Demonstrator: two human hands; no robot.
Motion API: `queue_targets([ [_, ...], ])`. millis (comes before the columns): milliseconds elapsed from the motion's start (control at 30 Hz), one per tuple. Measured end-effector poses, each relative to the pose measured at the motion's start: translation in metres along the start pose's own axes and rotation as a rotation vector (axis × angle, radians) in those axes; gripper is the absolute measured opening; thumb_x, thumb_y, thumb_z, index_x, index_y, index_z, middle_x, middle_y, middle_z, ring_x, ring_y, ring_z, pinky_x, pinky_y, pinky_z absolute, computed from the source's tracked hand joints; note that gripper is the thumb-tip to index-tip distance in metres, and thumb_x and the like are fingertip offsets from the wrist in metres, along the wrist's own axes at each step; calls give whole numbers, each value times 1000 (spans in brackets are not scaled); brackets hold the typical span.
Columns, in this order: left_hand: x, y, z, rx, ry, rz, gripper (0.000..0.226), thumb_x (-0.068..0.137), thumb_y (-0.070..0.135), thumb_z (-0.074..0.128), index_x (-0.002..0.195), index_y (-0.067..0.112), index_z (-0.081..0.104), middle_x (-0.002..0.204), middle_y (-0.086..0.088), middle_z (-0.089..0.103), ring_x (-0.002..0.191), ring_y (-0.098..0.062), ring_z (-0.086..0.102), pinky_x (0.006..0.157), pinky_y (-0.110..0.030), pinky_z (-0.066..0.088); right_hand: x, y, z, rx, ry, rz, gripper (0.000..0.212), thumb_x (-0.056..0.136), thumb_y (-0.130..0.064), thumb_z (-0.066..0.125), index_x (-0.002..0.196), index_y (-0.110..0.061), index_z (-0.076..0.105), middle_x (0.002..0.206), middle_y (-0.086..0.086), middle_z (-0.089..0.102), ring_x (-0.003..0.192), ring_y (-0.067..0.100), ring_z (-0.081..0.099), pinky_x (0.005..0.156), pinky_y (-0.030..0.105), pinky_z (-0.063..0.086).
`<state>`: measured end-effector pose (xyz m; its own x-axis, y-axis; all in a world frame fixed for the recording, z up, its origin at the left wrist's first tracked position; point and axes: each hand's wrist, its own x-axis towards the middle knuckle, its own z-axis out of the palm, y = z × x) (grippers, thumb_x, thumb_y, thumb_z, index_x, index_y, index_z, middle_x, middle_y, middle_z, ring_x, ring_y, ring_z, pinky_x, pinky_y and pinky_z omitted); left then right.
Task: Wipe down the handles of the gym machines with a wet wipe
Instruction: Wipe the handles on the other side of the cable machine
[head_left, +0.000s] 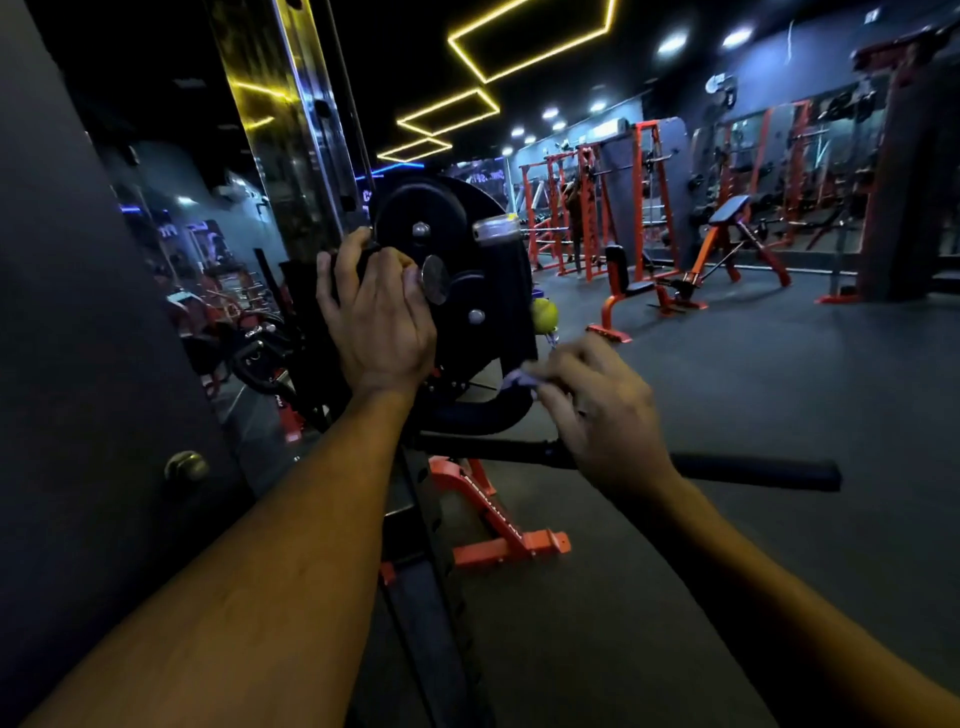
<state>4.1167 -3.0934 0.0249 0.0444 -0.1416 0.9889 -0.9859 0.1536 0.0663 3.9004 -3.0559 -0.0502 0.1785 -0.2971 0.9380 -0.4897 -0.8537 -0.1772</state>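
A black cable machine pulley housing (467, 270) stands right in front of me. My left hand (376, 317) grips the housing's left side, fingers curled round its edge. My right hand (597, 415) pinches a small pale wet wipe (519, 378) and holds it against the curved black padded handle (478, 415) under the housing. A long straight black bar handle (753, 470) runs to the right beneath my right hand. The hand blurs slightly.
A chrome upright post (301, 130) rises behind the housing. A grey wall panel with a brass knob (186, 466) fills the left. A yellow-green ball stop (544, 315) hangs by the housing. Orange frame feet (504, 540) lie below. Orange benches (691, 270) and racks (644, 197) stand across the dark floor.
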Motion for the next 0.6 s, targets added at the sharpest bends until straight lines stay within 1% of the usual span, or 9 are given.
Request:
queue_targets([
  [100, 0, -2, 1, -2, -15, -4, 31, 106, 25, 33, 98, 8, 58, 110, -6, 70, 145, -26, 38, 123, -56, 19, 49, -4, -8, 70, 194, 54, 13, 91, -3, 69, 104, -5, 70, 106, 8, 58, 93, 12, 57, 79, 28, 56],
  [200, 0, -1, 0, -9, 22, 8, 27, 105, 23, 37, 98, 8, 58, 112, -8, 69, 143, -26, 39, 122, -58, 22, 88, -12, -6, 69, 272, -1, 11, 93, -4, 65, 103, -3, 70, 106, 12, 59, 94, 14, 57, 82, 28, 54],
  [267, -1, -2, 2, 2, 44, 15, 26, 104, 22, 39, 98, 7, 59, 115, -10, 69, 142, -25, 39, 121, -58, 24, 83, -13, 1, 33, 263, -23, 11, 93, -3, 63, 103, -2, 69, 105, 13, 60, 94, 18, 58, 81, 34, 53],
  [333, 0, -4, 4, 21, 29, 10, 28, 104, 23, 37, 98, 7, 59, 116, -8, 69, 143, -24, 38, 122, -56, 22, 61, -9, 5, 3, 223, -48, 13, 91, -2, 65, 103, -2, 69, 104, 13, 61, 94, 22, 58, 79, 37, 52],
  [500, 0, -3, 5, 25, 30, 11, 30, 105, 24, 35, 99, 8, 60, 116, -7, 68, 144, -23, 36, 122, -56, 22, -8, 3, 9, -60, 47, -74, 19, 89, -3, 67, 108, -4, 71, 104, 10, 63, 93, 20, 57, 81, 25, 47],
  [567, 0, -2, 4, 26, 38, 11, 31, 105, 24, 35, 98, 7, 60, 116, -8, 68, 143, -22, 35, 121, -57, 23, -20, 4, 9, -60, -12, -70, 18, 88, -4, 68, 106, -4, 72, 102, 10, 63, 91, 19, 57, 79, 26, 47],
  [600, 0, -1, 3, 24, 48, 13, 30, 104, 23, 36, 98, 7, 60, 116, -9, 68, 142, -22, 35, 121, -58, 24, -19, 4, 8, -51, -10, -73, 17, 88, -4, 68, 104, -3, 72, 101, 10, 63, 91, 19, 57, 79, 27, 47],
])
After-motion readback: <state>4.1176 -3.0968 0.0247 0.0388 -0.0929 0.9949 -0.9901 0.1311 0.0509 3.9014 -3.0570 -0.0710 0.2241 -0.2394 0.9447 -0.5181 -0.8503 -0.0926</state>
